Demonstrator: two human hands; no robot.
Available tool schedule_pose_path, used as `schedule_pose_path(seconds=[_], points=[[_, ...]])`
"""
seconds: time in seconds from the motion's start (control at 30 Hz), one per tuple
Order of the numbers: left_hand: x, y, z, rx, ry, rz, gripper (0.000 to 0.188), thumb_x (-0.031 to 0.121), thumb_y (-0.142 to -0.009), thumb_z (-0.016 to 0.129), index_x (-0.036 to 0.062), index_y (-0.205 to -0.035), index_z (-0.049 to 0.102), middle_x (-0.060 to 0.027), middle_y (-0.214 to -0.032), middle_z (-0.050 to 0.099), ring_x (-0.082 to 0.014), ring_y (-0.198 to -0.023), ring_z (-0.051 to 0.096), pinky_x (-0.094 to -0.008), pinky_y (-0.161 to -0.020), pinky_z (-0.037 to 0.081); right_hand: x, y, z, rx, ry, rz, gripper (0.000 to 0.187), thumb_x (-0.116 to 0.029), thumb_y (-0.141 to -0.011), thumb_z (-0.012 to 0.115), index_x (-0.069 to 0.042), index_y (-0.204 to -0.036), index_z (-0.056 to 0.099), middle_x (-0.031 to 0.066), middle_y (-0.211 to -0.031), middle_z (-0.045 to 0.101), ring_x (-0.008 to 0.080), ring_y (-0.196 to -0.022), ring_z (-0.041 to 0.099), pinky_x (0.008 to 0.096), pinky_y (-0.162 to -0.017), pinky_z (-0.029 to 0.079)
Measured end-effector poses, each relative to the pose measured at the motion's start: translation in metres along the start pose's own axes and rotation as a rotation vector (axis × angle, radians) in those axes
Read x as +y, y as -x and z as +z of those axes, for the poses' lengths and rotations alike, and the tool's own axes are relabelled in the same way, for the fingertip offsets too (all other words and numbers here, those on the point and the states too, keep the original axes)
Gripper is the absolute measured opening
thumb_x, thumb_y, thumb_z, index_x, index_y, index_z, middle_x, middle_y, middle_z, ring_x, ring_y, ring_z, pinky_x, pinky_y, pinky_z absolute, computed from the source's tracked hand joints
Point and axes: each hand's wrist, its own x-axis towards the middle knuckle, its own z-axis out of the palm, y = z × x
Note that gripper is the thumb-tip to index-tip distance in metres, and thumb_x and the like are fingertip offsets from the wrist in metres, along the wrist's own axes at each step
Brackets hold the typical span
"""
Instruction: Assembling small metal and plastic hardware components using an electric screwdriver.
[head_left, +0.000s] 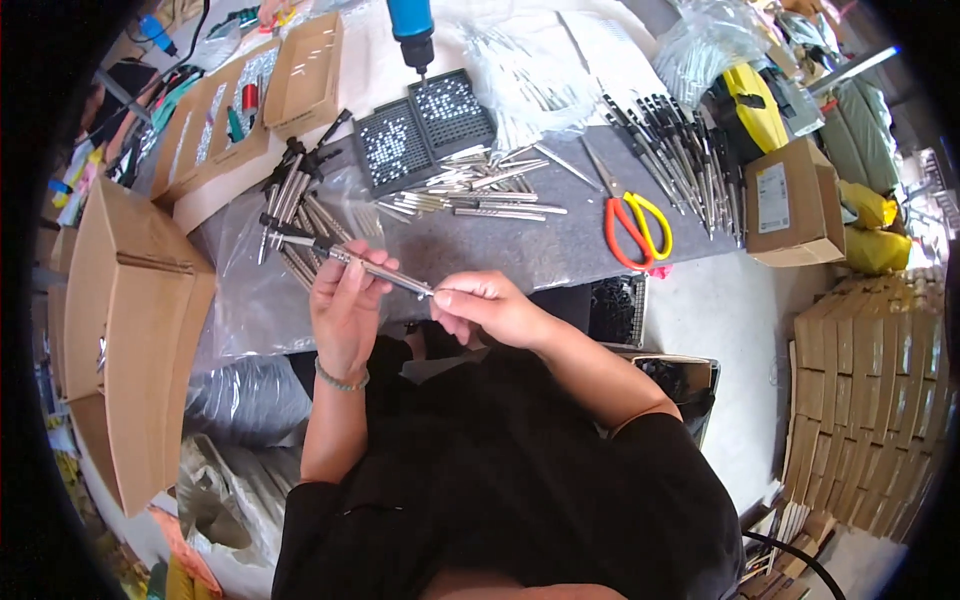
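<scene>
A slim silver metal rod with a black fitting (312, 242) at its far left end is held slantwise just over the table's near edge. My left hand (347, 305), with a beaded bracelet at the wrist, grips it between thumb and fingers. At the rod's right end, my right hand (485, 305) pinches the tip with thumb and forefinger; whether a small part sits in that pinch is hidden. Just beyond my left hand lies a pile of similar rods (290, 205) with black ends, partly on clear plastic sheeting (245, 310).
Two black trays of small shiny parts (395, 148) stand mid-table below a hanging blue power screwdriver (410, 25). Loose silver tubes (480, 190), orange-and-yellow scissors (636, 225) and black-tipped rods (690, 165) lie nearby. Cardboard boxes (140, 330) flank the left; stacked cartons (865, 400) stand right.
</scene>
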Motion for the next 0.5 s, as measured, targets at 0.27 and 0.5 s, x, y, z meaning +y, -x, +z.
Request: schedule_pose_path(seconds=[0.27, 0.5], points=[[-0.017, -0.006, 0.025, -0.027, -0.061, -0.051, 0.024, 0.009, -0.094, 0.048, -0.0037, -0.114, 0.051, -0.0166, -0.104, 0.062, -0.0249, -0.093, 0.064, -0.0294, -0.076, 0.054, -0.009, 0.021, -0.013, 0.102, 0.292, -0.098, 0.028, -0.026, -0.097, 0.046, -0.003, -0.083, 0.056, 0.0017, -0.065, 0.056, 0.0080, -0.055, 0.053, 0.0242, -0.051, 0.043], [-0.036, -0.028, 0.064, -0.246, -0.345, -0.164, 0.052, 0.020, -0.097, 0.046, 0.0044, -0.142, 0.024, -0.0210, -0.134, 0.043, -0.0296, -0.110, 0.055, -0.0353, -0.083, 0.051, -0.011, 0.060, -0.064, 0.285, 0.187, -0.181, 0.022, -0.022, -0.096, 0.047, -0.007, -0.095, 0.064, 0.0013, -0.069, 0.060, 0.0078, -0.058, 0.055, 0.0211, -0.056, 0.047]])
